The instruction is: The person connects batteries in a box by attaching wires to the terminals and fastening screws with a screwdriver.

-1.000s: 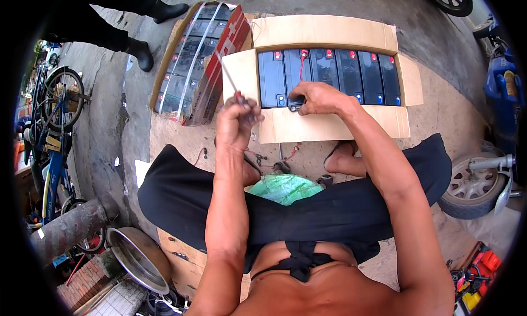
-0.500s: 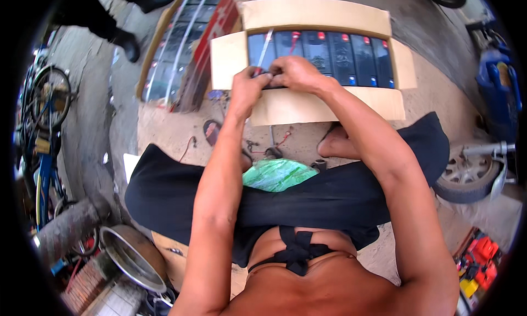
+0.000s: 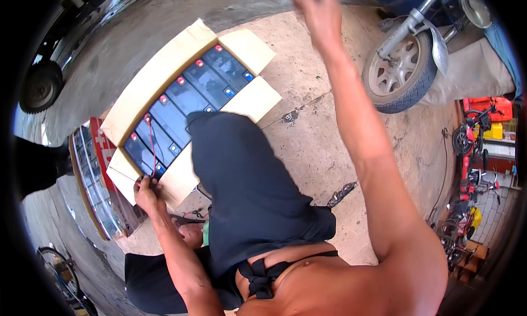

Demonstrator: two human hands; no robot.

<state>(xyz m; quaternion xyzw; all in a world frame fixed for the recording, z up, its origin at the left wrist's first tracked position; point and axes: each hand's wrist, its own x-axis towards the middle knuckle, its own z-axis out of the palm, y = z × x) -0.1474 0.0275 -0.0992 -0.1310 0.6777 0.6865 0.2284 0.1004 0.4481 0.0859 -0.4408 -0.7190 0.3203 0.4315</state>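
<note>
My left hand (image 3: 148, 195) is closed around a screwdriver (image 3: 123, 173) at the near left corner of an open cardboard box (image 3: 137, 91), its thin shaft pointing left over a flap. In the box, several black batteries (image 3: 211, 74) stand in a row with red and blue terminals. A red wire (image 3: 151, 143) runs from a red terminal down toward my left hand. My right hand (image 3: 317, 17) is raised at the top, beyond the box's right side, blurred by motion, so its fingers cannot be made out. My dark-clothed knee hides part of the box's near edge.
A strapped battery carton (image 3: 99, 179) lies left of the box, beside another person's dark leg (image 3: 38, 159). A motorbike front wheel (image 3: 401, 74) stands at right, near red scooters (image 3: 466, 189). A tyre (image 3: 41, 85) is at upper left, a bicycle (image 3: 55, 266) at lower left.
The view has turned rightward. My right hand has left the batteries and risen far to the right. My left hand remains at the box's near left corner with the screwdriver.
</note>
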